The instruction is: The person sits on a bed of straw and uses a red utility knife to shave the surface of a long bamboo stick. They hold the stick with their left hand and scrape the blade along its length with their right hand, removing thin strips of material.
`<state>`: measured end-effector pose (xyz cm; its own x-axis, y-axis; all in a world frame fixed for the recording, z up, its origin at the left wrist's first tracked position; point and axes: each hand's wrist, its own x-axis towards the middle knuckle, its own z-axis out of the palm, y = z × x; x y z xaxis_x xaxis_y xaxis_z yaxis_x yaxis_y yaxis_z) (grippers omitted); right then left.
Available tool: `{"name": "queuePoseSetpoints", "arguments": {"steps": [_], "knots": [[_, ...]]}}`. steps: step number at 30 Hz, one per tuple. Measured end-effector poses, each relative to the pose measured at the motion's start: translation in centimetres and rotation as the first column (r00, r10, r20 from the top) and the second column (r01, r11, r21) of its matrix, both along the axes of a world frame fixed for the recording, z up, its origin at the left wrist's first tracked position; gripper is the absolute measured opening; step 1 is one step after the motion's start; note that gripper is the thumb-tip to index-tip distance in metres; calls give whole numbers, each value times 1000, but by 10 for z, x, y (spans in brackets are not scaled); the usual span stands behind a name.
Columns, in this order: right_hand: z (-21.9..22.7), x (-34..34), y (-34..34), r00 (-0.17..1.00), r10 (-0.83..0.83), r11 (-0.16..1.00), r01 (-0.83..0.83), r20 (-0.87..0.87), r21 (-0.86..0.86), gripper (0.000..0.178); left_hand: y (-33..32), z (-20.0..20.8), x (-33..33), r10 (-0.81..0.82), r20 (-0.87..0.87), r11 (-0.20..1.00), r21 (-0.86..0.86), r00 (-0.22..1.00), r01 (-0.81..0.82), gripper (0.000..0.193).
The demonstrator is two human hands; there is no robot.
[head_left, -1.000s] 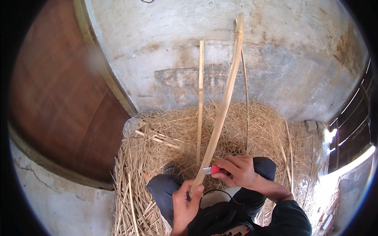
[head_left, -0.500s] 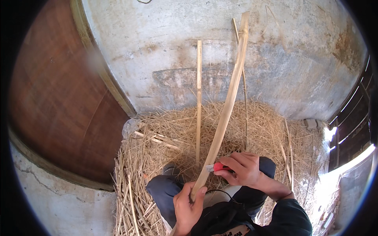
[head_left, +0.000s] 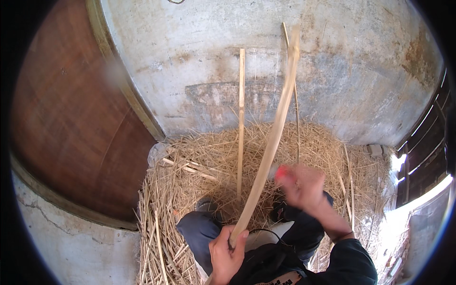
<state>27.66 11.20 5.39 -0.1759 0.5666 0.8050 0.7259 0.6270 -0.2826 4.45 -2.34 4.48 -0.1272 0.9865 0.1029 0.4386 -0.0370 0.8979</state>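
A long, pale, flat bamboo strip (head_left: pixel 270 147) slants up and away from my lap toward the wall. Its lower end is gripped in my left hand (head_left: pixel 227 249), fingers wrapped round it. My right hand (head_left: pixel 306 187), smeared by motion, is closed on a red-handled utility knife (head_left: pixel 282 174). The knife's blurred blade points left, close to the strip's right edge; whether it touches cannot be made out. Both my knees in dark trousers lie on either side of the strip's lower part.
A narrow bamboo stick (head_left: pixel 241 118) and a thinner one (head_left: pixel 297 114) lean against the stained wall (head_left: pixel 209 61). Shavings and straw (head_left: pixel 190 156) cover the floor ahead. A brown door panel (head_left: pixel 71 118) stands at left, dark slats (head_left: pixel 425 142) at right.
My right hand with the knife has moved away from me and to the right, off the strip's face. The strip's upper end has dipped slightly. My left hand keeps its hold.
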Motion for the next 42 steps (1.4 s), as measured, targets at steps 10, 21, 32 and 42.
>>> {"name": "queuePoseSetpoints", "arguments": {"steps": [10,21,32,42], "knots": [[4,33,16,978,-47,991,21,-201,-133,21,-16,11,-1,13,147,999,-52,989,-6,20],[-11,-10,-27,959,271,962,-269,85,-35,39,8,1,6,62,123,993,91,990,-73,22],[-2,-12,-29,962,234,971,-238,142,11,36,5,8,9,58,101,988,136,993,-72,21],[11,34,26,986,-23,999,27,-163,23,20,-16,14,6,17,117,999,41,993,-22,20]]}}
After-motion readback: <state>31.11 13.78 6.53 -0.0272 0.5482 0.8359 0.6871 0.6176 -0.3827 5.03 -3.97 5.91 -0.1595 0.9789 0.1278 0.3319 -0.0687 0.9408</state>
